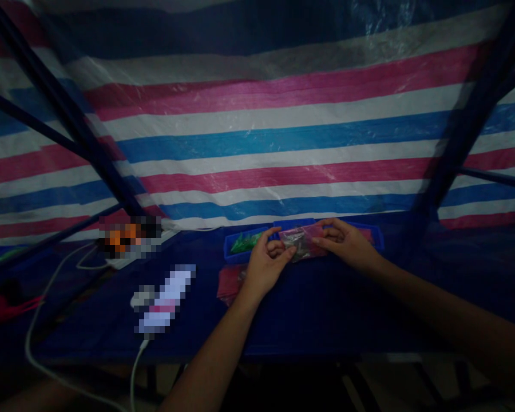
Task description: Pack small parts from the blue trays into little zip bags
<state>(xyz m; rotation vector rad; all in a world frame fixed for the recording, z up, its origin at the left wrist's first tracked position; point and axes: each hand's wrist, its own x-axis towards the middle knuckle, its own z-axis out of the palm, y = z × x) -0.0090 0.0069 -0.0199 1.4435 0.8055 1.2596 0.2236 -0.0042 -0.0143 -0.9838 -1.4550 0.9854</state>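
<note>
Between my two hands is a small plastic bag (302, 242), part clear and part pinkish red, with dark contents too dim to make out. My left hand (268, 260) pinches its left end between thumb and fingers. At the other end, my right hand (347, 243) grips the bag the same way. Just behind my left hand, a blue tray (228, 252) holds green pieces (245, 242). More blue trays stand behind the bag and my right hand. Below my left wrist lies a stack of red packets (229, 284), partly covered by that arm.
Left on the dark blue table (317, 320) lie a pixelated phone (167, 300) on a white cable (134, 372) and a small pale object (143, 297). Farther back is a blurred orange and black item (126, 237). Striped sheeting (283, 137) and blue metal posts (459, 131) close off the back.
</note>
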